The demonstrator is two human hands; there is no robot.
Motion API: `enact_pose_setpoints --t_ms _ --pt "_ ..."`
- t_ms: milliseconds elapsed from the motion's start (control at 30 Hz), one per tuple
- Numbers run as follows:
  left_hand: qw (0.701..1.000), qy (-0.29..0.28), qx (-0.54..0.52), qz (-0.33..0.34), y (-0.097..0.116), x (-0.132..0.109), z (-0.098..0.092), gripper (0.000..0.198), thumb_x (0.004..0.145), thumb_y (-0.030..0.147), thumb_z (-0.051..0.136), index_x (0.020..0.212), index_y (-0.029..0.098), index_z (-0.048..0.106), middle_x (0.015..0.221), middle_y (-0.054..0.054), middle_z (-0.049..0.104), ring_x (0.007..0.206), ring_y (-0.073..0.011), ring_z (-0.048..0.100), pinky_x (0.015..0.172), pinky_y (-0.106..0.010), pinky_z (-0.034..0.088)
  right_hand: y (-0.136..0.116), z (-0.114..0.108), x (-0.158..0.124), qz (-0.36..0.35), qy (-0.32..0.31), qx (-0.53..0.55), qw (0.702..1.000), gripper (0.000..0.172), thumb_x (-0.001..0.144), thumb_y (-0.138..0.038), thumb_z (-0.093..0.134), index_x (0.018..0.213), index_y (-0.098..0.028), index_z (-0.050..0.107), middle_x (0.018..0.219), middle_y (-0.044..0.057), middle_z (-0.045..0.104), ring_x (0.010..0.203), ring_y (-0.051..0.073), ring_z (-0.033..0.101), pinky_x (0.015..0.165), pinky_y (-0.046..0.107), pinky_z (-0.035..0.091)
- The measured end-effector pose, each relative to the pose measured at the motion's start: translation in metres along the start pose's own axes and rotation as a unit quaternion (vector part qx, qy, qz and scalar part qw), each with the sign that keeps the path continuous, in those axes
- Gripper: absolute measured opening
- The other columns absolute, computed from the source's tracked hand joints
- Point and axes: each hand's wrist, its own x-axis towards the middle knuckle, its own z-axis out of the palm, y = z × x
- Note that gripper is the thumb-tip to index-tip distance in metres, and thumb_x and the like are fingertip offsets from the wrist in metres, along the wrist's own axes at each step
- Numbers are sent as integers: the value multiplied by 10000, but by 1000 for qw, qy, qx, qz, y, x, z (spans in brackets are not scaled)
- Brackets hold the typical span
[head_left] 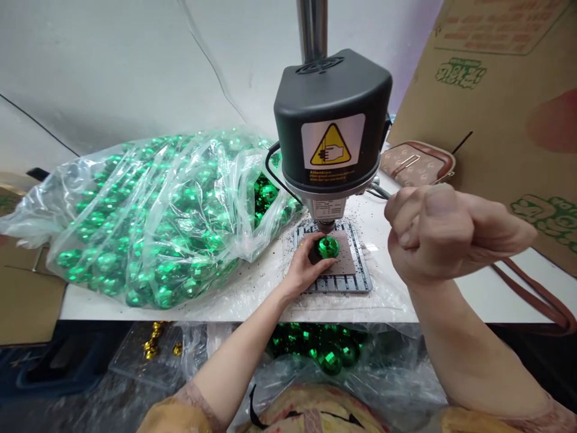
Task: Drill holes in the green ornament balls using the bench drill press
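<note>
My left hand (303,269) pinches a shiny green faceted ball (328,246) on the small brown pad of the drill press base (356,279). The ball sits right under the bit of the dark grey drill press head (332,123), which bears a yellow warning sticker. My right hand (439,231) is raised to the right of the machine, clenched in a fist around the press's feed handle (380,192), of which only a short metal stub shows.
A big clear plastic bag (148,216) full of green balls lies on the white table (487,288) to the left. Below the table edge another bag (331,355) holds more green balls. Cardboard (505,108) and a brown strapped purse (417,162) stand at the right.
</note>
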Motion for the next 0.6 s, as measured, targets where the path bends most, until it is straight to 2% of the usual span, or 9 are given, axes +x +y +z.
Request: enact_pose_setpoints --t_ms 167,367,600 --pt "1000 -2 7 2 -1 0 0 528 808 405 805 1245 222 573 1274 -108 634 1196 -295 595 1054 -444 461 10 0 -6 -74 38 48 995 481 836 -198 625 564 -182 228 469 -67 281 381 60 262 410 299 261" --pt "1000 -1 -4 5 0 0 0 534 802 396 812 1247 226 569 1265 -100 625 1208 -293 583 1061 -447 450 8 3 3 -141 -42 78 986 456 850 -109 547 621 -186 161 461 -78 233 350 40 249 380 271 220" --pt "1000 4 -19 0 1 -1 0 513 799 366 814 1231 220 580 1263 -105 623 1220 -294 577 1078 -462 442 19 -9 -9 -179 -75 94 976 454 753 -6 570 570 -181 193 479 -76 263 354 34 322 409 281 189"
